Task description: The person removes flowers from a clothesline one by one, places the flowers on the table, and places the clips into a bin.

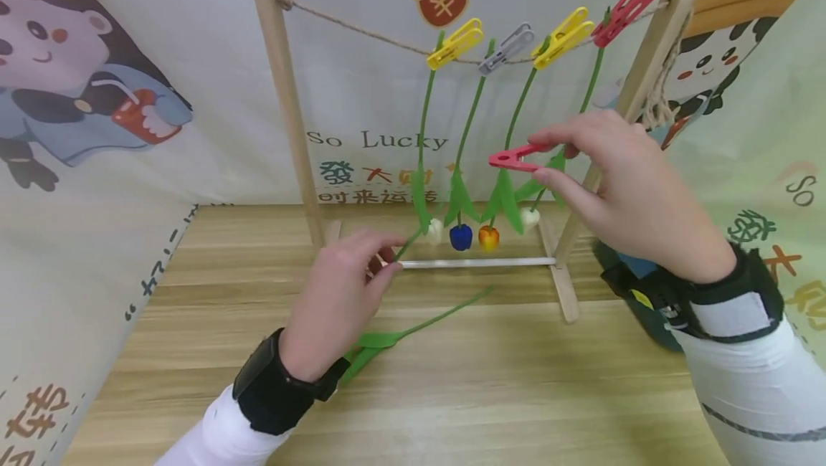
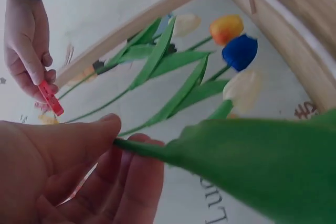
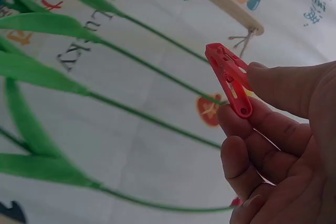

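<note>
Green stem [image 1: 409,243], just below the frame's centre — my left hand [image 1: 338,283] pinches it by the slim part, likely for control. Upper centre, pegs [image 1: 455,44] clip tulips [image 1: 461,237] head-down to a rope [image 1: 361,29]. Right of centre, my right hand [image 1: 645,190] pinches a red peg [image 1: 508,158] by its handle ends — presumably for leverage.

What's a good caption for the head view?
Four tulips hang upside down; left grip pinches a stem, right grip a red clothespin.
</note>
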`<state>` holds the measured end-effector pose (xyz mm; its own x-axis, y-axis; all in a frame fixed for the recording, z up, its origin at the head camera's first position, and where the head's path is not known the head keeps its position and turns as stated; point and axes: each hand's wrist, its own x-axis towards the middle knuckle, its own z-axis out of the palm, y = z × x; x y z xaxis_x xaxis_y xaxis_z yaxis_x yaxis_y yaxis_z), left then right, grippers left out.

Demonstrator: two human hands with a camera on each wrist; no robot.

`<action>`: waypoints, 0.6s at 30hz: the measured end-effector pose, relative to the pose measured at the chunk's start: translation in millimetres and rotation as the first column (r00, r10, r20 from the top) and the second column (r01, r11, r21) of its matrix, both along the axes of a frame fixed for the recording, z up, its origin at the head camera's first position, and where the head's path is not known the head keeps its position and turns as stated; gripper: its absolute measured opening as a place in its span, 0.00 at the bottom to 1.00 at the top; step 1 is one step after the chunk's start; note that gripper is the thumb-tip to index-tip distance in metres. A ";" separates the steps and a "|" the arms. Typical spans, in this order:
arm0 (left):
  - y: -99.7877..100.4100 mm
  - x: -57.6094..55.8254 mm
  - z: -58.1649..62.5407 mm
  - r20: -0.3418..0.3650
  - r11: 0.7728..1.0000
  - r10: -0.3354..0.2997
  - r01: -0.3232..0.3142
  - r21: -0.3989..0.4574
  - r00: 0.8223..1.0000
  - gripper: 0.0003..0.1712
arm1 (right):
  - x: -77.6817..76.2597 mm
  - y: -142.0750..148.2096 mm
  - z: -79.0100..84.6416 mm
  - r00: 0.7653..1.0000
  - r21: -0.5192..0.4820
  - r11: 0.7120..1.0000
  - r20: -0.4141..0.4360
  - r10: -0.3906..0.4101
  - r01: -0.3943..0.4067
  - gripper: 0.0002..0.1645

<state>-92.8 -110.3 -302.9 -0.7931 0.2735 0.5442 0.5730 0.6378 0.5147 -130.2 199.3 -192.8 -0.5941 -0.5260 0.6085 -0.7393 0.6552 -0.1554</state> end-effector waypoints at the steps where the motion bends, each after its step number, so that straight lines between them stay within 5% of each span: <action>1: 3.2 1.3 -3.2 0.017 1.000 -0.011 0.011 -0.020 1.000 0.18 | 1.8 5.0 -5.8 1.000 -0.005 1.000 0.013 -0.014 0.014 0.21; 8: 31.9 4.5 -31.9 0.135 0.980 -0.060 0.083 -0.178 0.989 0.17 | 9.6 43.6 -46.1 0.991 -0.038 0.994 0.088 -0.103 0.106 0.24; 12: 47.4 0.4 -56.0 0.142 0.963 -0.059 0.094 -0.253 0.988 0.16 | 10.6 68.0 -69.2 0.978 -0.031 0.984 0.116 -0.172 0.176 0.24; 16: 58.8 -5.9 -78.3 0.104 0.937 -0.030 0.064 -0.343 0.994 0.13 | 11.0 96.0 -88.9 0.943 0.004 0.952 0.136 -0.304 0.306 0.23; 18: 62.7 -8.9 -87.1 0.082 0.923 -0.012 0.043 -0.382 0.997 0.13 | 11.3 109.4 -96.9 0.906 0.033 0.923 0.181 -0.383 0.384 0.22</action>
<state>-101.7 -47.5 -390.0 -0.8175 0.4711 0.3314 0.5617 0.7793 0.2777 -118.9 308.8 -289.7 -0.8495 -0.2335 0.4732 -0.3901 0.8817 -0.2654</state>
